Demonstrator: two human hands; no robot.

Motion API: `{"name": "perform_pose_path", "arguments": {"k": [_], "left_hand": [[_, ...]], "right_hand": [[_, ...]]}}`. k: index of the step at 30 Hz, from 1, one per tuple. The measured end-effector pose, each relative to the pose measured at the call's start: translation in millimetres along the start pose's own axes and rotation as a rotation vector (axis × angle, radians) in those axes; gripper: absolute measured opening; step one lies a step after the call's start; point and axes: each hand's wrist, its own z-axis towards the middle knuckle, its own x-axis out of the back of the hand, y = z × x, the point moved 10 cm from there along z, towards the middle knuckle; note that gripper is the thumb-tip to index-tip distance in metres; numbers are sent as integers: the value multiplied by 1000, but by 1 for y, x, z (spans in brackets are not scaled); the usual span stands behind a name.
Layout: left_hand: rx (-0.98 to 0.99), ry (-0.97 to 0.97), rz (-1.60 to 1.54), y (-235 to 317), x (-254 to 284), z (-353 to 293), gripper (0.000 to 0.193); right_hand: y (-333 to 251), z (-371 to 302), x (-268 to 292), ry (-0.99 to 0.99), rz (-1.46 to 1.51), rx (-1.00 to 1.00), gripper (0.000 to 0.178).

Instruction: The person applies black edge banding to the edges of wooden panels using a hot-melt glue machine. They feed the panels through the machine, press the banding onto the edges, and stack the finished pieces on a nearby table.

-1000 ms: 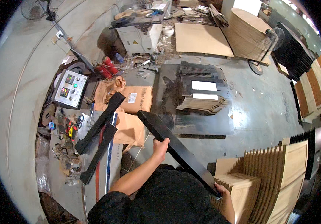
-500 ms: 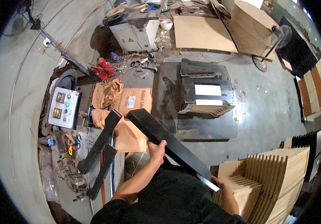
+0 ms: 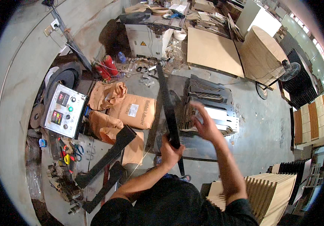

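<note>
The black board (image 3: 169, 109) hangs in front of the person's body, over the gap between the bench (image 3: 90, 147) and the floor stack. It's turned almost edge-on, its far end pointing away. The left hand (image 3: 172, 151) clamps it toward the near end, probably because that narrow side suits 1 hand's grip. The right hand (image 3: 206, 126) is blurred, fingers spread, apart from the board and holding nothing; the 2 hands aren't together. To the left, 2 black strips (image 3: 107, 156) lie slantwise and apart on the bench, seemingly so each lifts easily. Pliers (image 3: 67, 158) and a control box (image 3: 64, 112) sit beyond, likely for easy reach. Farther right, black panels (image 3: 211, 90) rest on the floor, perhaps grouped by shape; near right, pale wooden panels (image 3: 271, 196) stand in a close row, presumably to save room.
</note>
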Motion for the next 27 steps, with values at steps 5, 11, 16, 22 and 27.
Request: {"name": "perform_pose_path", "arguments": {"k": [5,11,16,22,27], "left_hand": [[-94,-102,-71,24,27,37,67],[-68,-276,-45,45,24,49,71],[-28,-277,0,35,15,40,72],[-25,-331,24,48,-9,28,73],[-246,-202,66,83,-20,21,70]], "right_hand": [[-76,132,-5,-253,-778,355,130],[-85,199,-7,-463,-811,577,92],[-81,192,-15,-618,-923,562,52],[-86,169,32,-539,-962,662,39],[-105,130,87,-430,-937,820,35]]}}
